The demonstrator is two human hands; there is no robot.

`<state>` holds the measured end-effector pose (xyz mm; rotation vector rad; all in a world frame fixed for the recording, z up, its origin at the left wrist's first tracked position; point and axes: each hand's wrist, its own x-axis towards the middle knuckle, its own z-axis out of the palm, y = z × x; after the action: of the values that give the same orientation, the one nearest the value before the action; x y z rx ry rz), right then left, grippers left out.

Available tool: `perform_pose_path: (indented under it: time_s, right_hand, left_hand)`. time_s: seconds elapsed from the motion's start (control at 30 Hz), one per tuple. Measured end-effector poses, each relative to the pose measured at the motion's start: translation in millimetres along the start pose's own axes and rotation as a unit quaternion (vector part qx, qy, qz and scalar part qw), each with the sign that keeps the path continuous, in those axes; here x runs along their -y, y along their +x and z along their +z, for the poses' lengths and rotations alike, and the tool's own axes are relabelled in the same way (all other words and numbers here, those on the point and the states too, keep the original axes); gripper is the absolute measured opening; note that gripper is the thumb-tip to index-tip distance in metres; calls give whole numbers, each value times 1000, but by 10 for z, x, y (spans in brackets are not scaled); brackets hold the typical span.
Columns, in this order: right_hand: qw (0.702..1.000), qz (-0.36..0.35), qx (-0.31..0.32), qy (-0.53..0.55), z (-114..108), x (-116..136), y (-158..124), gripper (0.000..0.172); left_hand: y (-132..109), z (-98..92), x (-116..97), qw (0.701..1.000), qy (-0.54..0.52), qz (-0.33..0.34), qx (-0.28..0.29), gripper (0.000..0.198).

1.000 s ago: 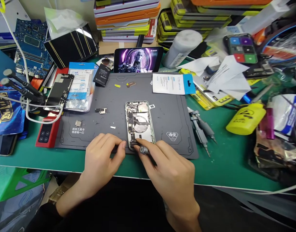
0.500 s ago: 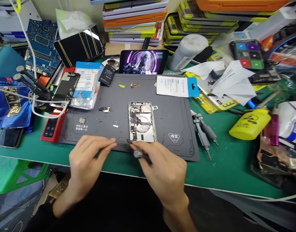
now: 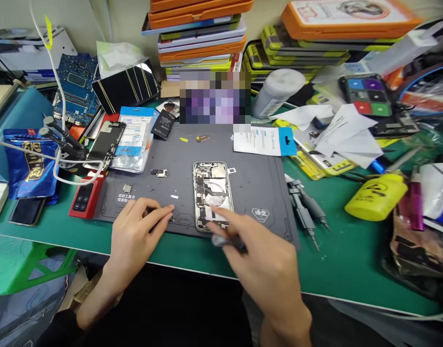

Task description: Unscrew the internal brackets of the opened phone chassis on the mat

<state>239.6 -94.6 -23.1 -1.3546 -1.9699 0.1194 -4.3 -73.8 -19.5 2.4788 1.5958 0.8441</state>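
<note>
White Chinese lettering marks a smooth grey mat, where the left hand pinches closed, anything inside too small to tell, beside an opened, pale-rimmed oblong phone whose lower end the right hand overlaps, gripping a blurred, dark cylindrical tool.

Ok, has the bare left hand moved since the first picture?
Yes: the left hand has moved left across the dark grey rectangular mat, away from the opened silver-framed phone.
</note>
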Motion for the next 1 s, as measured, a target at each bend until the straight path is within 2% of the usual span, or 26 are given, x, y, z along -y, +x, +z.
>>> perform_pose_path:
  time_s: [0.13,0.23,0.47,0.73,1.0]
  right_hand:
    - [988,112,-97,-38,-25,-285,-74,19]
    - [983,144,-114,-22,-7,-335,-117,18]
    - [988,123,-92,2,-36,-294,-132,19]
    - [993,100,-66,-15,-50,-286,-144,22]
    - [993,78,-68,-64,-1,-296,-165,19]
  left_hand:
    - [-18,-25,31,1000,-6,28,12,24]
    - [-17,-45,23,999,10,39,16,28]
    - [2,-82,-4,997,36,55,33,33]
    - [-65,-66,0,998,35,42,43,32]
    - [-89,-53,-24,999,2,3,32,19]
